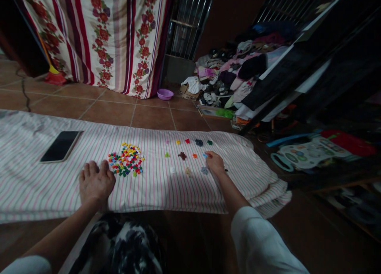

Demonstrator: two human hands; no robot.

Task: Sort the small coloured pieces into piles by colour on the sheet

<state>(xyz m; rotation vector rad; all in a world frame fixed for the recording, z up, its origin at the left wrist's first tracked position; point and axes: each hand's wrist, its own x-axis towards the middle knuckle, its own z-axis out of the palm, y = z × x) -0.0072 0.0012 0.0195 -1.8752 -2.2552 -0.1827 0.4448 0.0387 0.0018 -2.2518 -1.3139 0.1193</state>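
Observation:
My left hand (95, 181) lies flat on the striped cloth (149, 194), fingers stretched out, beside a pile of small multicoloured plastic beads (126, 159). My right hand (215, 162) is over the right part of the cloth, fingertips pinched together at a few light blue beads (205, 155). Whether a bead is between the fingertips is too small to tell. Around that hand lie small single-colour groups: orange (195, 155), brown (182, 156), grey-blue (204, 170), dark blue-grey (199, 142), dark green (210, 142), red (187, 140), yellow (177, 142), lime green (167, 155) and beige (187, 171).
A dark-screened phone (61, 146) rests on the cloth at the left. Beyond, on the tiled floor, are a purple basin (164, 94), a red dustpan-like piece (55, 78) and a heap of clothes (232, 71). A floral curtain (119, 40) hangs behind.

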